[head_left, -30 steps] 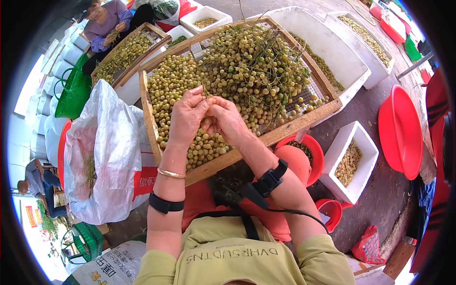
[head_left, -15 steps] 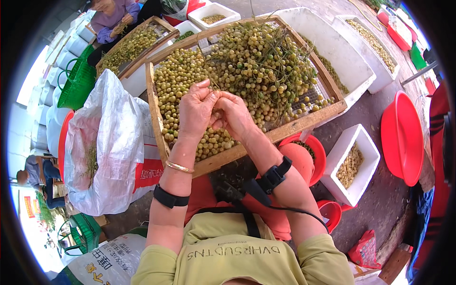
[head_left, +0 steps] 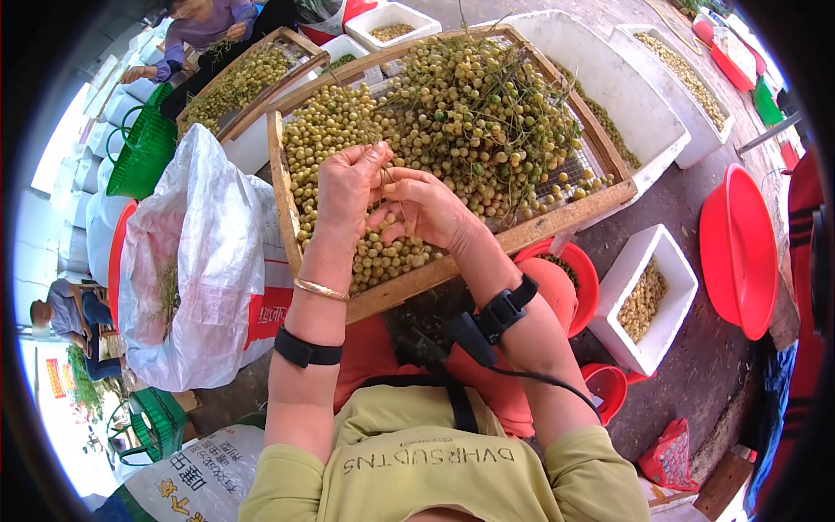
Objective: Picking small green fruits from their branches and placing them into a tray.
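A wood-framed mesh tray (head_left: 417,285) lies tilted before me. Loose round yellow-green fruits (head_left: 322,130) cover its left side, and a heap of the same fruits on stems (head_left: 487,122) fills the middle and right. Above the loose fruits, my left hand (head_left: 346,187) is closed, thumb and fingertips pinching a thin fruit stem (head_left: 385,174). My right hand (head_left: 428,209) is close beside it with fingers apart, its fingertips near the hanging stem. No fruit shows plainly in the right hand, though its palm is partly hidden.
A white sack (head_left: 196,261) stands left of the tray, beside a green basket (head_left: 139,143). White foam boxes (head_left: 665,304) and red basins (head_left: 738,252) are on the right. At the far left, a co-worker's sleeve (head_left: 187,39) shows near another fruit tray (head_left: 239,87).
My hands have drawn slightly apart; the right hand's fingers have spread from their pinch, while the left stays closed. The co-worker at the far left has stretched an arm out sideways.
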{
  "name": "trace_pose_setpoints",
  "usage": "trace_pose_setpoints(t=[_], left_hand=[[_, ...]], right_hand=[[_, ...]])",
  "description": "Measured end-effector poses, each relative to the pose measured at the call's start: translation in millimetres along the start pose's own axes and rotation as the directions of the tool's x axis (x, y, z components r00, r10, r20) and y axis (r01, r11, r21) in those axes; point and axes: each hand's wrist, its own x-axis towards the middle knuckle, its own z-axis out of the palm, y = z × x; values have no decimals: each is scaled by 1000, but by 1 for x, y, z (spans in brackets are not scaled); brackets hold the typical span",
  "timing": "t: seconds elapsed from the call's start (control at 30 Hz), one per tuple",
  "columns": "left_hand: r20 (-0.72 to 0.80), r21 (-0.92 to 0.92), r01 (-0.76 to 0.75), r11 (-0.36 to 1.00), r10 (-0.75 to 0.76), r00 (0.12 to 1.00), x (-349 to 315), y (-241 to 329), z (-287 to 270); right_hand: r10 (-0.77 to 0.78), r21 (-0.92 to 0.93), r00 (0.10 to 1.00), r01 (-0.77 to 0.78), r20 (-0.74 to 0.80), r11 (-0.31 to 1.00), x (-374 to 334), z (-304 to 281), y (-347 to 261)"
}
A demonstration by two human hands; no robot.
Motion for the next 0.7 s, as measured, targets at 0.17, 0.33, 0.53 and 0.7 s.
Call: trace_pose_setpoints(t=[0.17, 0.33, 0.53, 0.7], left_hand=[[-5, -49, -88, 995, 88, 996, 16, -16, -7], [-36, -5, -54, 999, 54, 998, 6, -18, 6], [0, 41, -136, 990, 136, 991, 9, -17, 4], [19, 32, -177, 984, 176, 984, 12, -23, 0]], right_hand=[[-15, -123, 997, 7, -70, 992, 3, -13, 1], [-44, 162, 998, 49, -36, 986, -1, 2, 2], [-27, 41, 992, 32, -119, 999, 0, -3, 1], [-39, -80, 988, 27, -152, 996, 0, -9, 3]])
